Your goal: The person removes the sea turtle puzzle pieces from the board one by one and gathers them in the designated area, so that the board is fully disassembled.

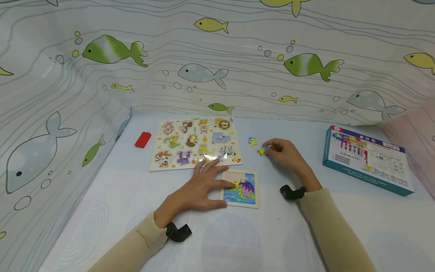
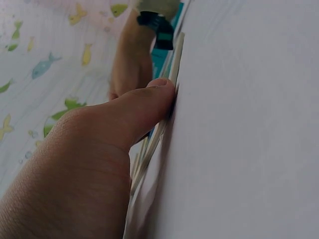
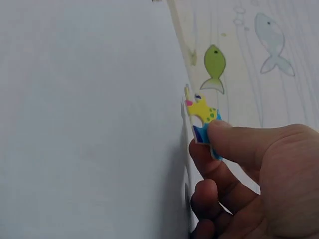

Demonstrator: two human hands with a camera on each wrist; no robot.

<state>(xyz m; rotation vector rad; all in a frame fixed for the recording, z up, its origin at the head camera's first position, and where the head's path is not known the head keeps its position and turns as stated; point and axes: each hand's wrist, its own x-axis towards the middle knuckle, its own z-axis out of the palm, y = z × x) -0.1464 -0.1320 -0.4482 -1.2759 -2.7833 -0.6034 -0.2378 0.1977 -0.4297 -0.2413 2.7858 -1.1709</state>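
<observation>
My right hand [image 1: 287,154] pinches a jigsaw piece [image 3: 202,117] between thumb and fingertips; it is yellow and blue with green spots. Another yellow and blue jigsaw piece [image 1: 252,141] lies on the table just left of that hand. My left hand [image 1: 200,189] rests with spread fingers over the left side of a small wooden jigsaw tray [image 1: 256,189]. Its index fingertip touches the partly filled picture of a purple and green animal, while the thumb [image 2: 149,102] lies along the tray's edge. Bare wood shows at the tray's upper left.
Behind the left hand lies a larger animal puzzle board [image 1: 195,145], its near edge close to the small tray. A red block [image 1: 143,139] is at the left, and a teal-edged box [image 1: 368,160] at the right. Fish-printed cloth [image 1: 244,49] rises behind the table.
</observation>
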